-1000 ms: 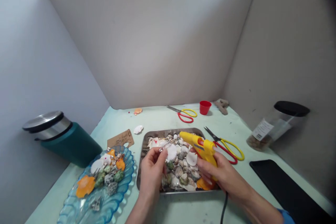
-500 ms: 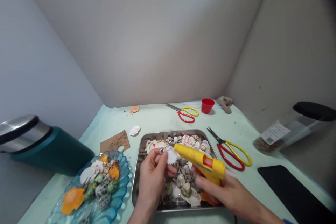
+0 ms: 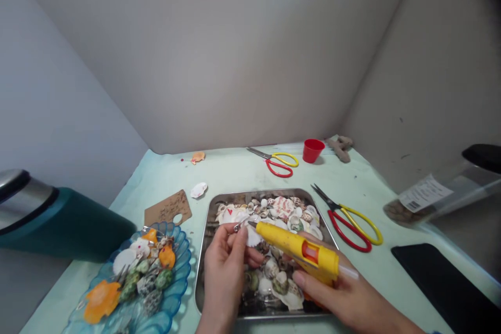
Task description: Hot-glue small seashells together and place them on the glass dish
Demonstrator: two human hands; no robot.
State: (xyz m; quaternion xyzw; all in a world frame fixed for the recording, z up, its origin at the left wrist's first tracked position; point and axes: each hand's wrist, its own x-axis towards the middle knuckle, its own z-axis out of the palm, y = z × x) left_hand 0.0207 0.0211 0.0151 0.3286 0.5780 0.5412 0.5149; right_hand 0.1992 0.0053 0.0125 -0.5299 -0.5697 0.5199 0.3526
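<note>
While our left hand [image 3: 227, 255] pinches a small metal piece [image 3: 237, 227] and a white shell [image 3: 254, 238] over the metal tray [image 3: 209, 227], our right hand [image 3: 336, 293] has its fingers wrapped round the yellow glue gun [image 3: 291, 240]. Looks like the gluing step. Nozzle [image 3: 253, 225] contact: can't tell. Trigger: hidden. Next move calls for a firm pinch and a steady, precisely aimed tip.

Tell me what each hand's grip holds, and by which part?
The right grip holds the yellow glue gun by its handle. The left grip has a small silvery piece at the fingertips; its exact hold cannot be told.
</note>
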